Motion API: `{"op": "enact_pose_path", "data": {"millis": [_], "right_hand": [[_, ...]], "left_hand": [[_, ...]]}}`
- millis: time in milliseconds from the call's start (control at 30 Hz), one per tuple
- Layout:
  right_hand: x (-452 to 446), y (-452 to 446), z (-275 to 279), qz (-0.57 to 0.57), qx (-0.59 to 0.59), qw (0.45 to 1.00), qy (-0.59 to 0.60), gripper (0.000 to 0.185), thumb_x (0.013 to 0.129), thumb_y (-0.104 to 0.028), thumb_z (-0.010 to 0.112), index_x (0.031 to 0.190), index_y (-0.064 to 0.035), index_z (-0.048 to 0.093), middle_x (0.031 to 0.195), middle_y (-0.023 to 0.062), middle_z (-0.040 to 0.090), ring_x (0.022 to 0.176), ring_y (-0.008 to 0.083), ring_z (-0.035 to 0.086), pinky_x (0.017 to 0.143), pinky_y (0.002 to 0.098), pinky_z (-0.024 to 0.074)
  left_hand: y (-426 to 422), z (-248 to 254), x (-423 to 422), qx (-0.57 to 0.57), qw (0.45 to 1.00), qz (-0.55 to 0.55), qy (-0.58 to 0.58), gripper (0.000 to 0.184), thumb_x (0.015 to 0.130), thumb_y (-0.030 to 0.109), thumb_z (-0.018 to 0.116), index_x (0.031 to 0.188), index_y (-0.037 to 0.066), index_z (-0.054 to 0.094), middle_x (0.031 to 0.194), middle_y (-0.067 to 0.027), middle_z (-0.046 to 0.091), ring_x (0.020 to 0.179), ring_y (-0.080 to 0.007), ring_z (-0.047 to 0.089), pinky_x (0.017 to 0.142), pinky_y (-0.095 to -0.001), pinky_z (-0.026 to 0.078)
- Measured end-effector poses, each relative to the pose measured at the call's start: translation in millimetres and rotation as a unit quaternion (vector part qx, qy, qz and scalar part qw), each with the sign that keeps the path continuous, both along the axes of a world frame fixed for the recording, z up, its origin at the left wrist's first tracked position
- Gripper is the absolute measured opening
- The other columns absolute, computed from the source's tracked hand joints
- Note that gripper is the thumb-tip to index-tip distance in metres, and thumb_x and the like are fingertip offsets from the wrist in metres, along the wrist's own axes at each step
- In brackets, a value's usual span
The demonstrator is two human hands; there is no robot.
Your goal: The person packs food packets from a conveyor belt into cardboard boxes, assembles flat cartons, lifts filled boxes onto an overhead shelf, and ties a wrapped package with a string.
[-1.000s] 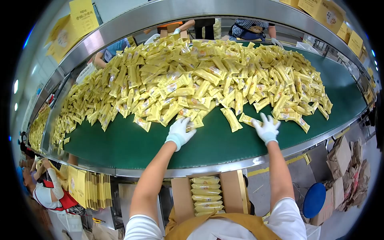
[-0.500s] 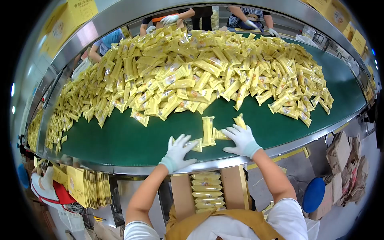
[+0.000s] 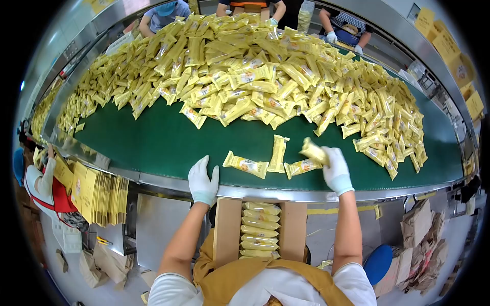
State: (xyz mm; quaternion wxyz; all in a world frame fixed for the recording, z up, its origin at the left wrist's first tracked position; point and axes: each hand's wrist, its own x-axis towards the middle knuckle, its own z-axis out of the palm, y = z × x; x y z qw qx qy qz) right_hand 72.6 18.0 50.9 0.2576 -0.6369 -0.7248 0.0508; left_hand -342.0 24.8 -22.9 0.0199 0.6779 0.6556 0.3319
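Observation:
White gloves cover both hands. My left hand (image 3: 203, 178) rests at the near edge of the green belt (image 3: 138, 148), fingers apart, beside a yellow packet (image 3: 246, 164). My right hand (image 3: 336, 168) grips a tilted yellow packet (image 3: 312, 151) by its right end, above another flat packet (image 3: 303, 168). Between the hands an upright-lying packet (image 3: 278, 154) points away from me. A large heap of yellow packets (image 3: 245, 76) covers the far part of the belt. Below the belt edge, an open carton (image 3: 227, 232) holds a column of several packets (image 3: 260, 224).
Folded yellow cartons (image 3: 97, 196) stand at the left, near a person in a red apron (image 3: 61, 194). Co-workers (image 3: 164, 14) are across the belt. A blue stool (image 3: 378, 264) and brown paper (image 3: 421, 250) are at the lower right. A metal rim (image 3: 255, 194) edges the belt.
My left hand has released its packet and moved left. My right hand has moved right and lifted a packet. The view has shifted, and more of the co-workers opposite shows.

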Motion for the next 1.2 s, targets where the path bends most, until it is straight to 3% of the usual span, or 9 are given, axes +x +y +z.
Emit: {"op": "enact_pose_path", "data": {"millis": [167, 267, 400, 500, 700, 833, 1000, 1100, 1200], "right_hand": [[-24.0, 20.8, -30.9, 0.128, -0.133, 0.973, -0.136, 0.038, 0.075, 0.003, 0.069, 0.110, -0.0081, 0.063, 0.110, 0.0156, 0.064, 0.105, 0.0375, 0.061, 0.095, 0.0444, 0.0492], [-31.8, 19.9, 5.0, 0.009, -0.215, 0.966, -0.143, 0.035, 0.076, -0.006, 0.075, 0.109, -0.0076, 0.061, 0.110, 0.0166, 0.064, 0.102, 0.0387, 0.063, 0.090, 0.0454, 0.0520], [-62.7, 33.1, 41.1, -0.059, -0.142, 0.986, 0.070, 0.046, 0.080, -0.027, 0.076, 0.115, -0.0021, 0.058, 0.101, 0.0250, 0.071, 0.096, 0.0444, 0.067, 0.083, 0.0480, 0.0553], [-117.8, 61.2, 22.0, -0.119, -0.221, 0.968, 0.005, 0.076, 0.077, -0.039, 0.078, 0.135, -0.0017, 0.046, 0.106, 0.0268, 0.070, 0.097, 0.0456, 0.068, 0.086, 0.0490, 0.0563], [-140.7, 75.3, -7.0, -0.093, -0.280, 0.947, -0.130, 0.085, 0.078, -0.025, 0.079, 0.148, -0.0060, 0.035, 0.111, 0.0188, 0.071, 0.097, 0.0382, 0.071, 0.084, 0.0451, 0.0573], [-80.1, 62.7, -49.9, -0.059, -0.006, 0.947, -0.316, 0.060, 0.080, -0.014, 0.072, 0.136, -0.0107, 0.051, 0.092, 0.0088, 0.067, 0.079, 0.0296, 0.068, 0.071, 0.0401, 0.0555], [-84.0, 15.4, -28.7, 0.045, 0.041, 0.964, -0.260, 0.097, 0.074, -0.056, 0.078, 0.146, -0.0012, 0.042, 0.122, 0.0166, 0.055, 0.103, 0.0340, 0.054, 0.092, 0.0446, 0.0432], [-75.4, 23.1, -46.8, 0.013, 0.055, 0.967, -0.247, 0.105, 0.074, -0.061, 0.076, 0.148, 0.0017, 0.038, 0.132, 0.0188, 0.052, 0.103, 0.0340, 0.055, 0.092, 0.0427, 0.0439], [-82.6, 47.8, -8.0, -0.013, -0.224, 0.936, -0.273, 0.099, 0.066, -0.070, 0.077, 0.134, -0.0014, 0.055, 0.125, 0.0171, 0.060, 0.108, 0.0335, 0.056, 0.093, 0.0415, 0.0456]], "left_hand": [[5.6, 0.1, -3.0, -0.015, 1.000, 0.012, 0.016, 0.045, 0.091, 0.029, 0.067, 0.129, 0.006, 0.060, 0.124, -0.0146, 0.065, 0.117, -0.0342, 0.059, 0.102, -0.0457, 0.044], [5.8, -0.3, -3.6, -0.006, 1.000, 0.010, 0.024, 0.042, 0.092, 0.029, 0.067, 0.127, 0.006, 0.061, 0.122, -0.0135, 0.066, 0.116, -0.0335, 0.059, 0.101, -0.0454, 0.044], [4.6, 2.9, -0.6, 0.010, 1.000, 0.014, 0.024, 0.038, 0.091, 0.028, 0.067, 0.123, 0.007, 0.063, 0.119, -0.0120, 0.067, 0.114, -0.0322, 0.060, 0.100, -0.0450, 0.044], [4.9, 4.5, -1.9, 0.014, 1.000, 0.009, 0.020, 0.036, 0.091, 0.027, 0.067, 0.121, 0.007, 0.064, 0.118, -0.0111, 0.067, 0.113, -0.0314, 0.061, 0.100, -0.0447, 0.045], [3.1, 5.6, -5.7, 0.020, 1.000, 0.007, 0.012, 0.034, 0.091, 0.026, 0.066, 0.120, 0.007, 0.065, 0.117, -0.0095, 0.067, 0.111, -0.0303, 0.061, 0.098, -0.0435, 0.046], [4.4, 5.1, -7.6, 0.024, 1.000, 0.005, 0.015, 0.033, 0.091, 0.026, 0.066, 0.119, 0.007, 0.066, 0.117, -0.0090, 0.068, 0.111, -0.0298, 0.061, 0.097, -0.0430, 0.046], [5.1, 1.9, -10.5, 0.025, 1.000, 0.002, 0.009, 0.031, 0.091, 0.026, 0.066, 0.117, 0.008, 0.067, 0.116, -0.0088, 0.068, 0.110, -0.0296, 0.062, 0.097, -0.0429, 0.046], [5.9, 3.3, -11.3, 0.027, 1.000, 0.000, 0.001, 0.030, 0.091, 0.024, 0.066, 0.116, 0.008, 0.067, 0.115, -0.0097, 0.069, 0.109, -0.0303, 0.062, 0.097, -0.0430, 0.047], [4.1, 6.0, -12.6, 0.019, 1.000, 0.000, -0.004, 0.028, 0.091, 0.021, 0.066, 0.115, 0.008, 0.067, 0.114, -0.0113, 0.069, 0.108, -0.0316, 0.062, 0.096, -0.0435, 0.047]]}}
